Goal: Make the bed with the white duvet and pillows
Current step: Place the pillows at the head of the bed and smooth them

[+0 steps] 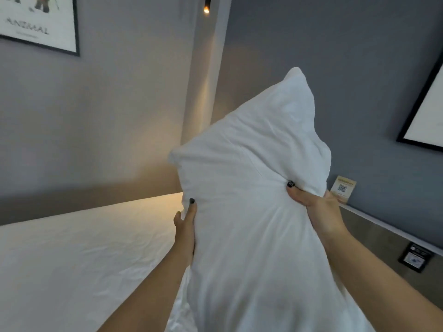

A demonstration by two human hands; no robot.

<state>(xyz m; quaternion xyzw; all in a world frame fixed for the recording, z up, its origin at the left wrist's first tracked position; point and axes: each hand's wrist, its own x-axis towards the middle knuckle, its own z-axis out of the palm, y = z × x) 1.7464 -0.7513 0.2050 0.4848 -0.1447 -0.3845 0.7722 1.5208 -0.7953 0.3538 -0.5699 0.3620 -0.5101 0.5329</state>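
Observation:
A white pillow [251,188] stands on end in the air in front of me, its top corner pointing up toward the wall. My left hand [185,226] grips its left edge, thumb on the front and fingers behind. My right hand [314,207] grips the right edge, thumb pressed into the fabric. Below and to the left lies the bed [72,259] under a smooth white sheet with light creases. No duvet can be made out.
A grey wall rises behind the bed, with a framed picture [40,22] at the top left and another frame [424,111] on the right. A ledge on the right carries a small QR card [342,189]. Below it sits a dark wall panel [416,257].

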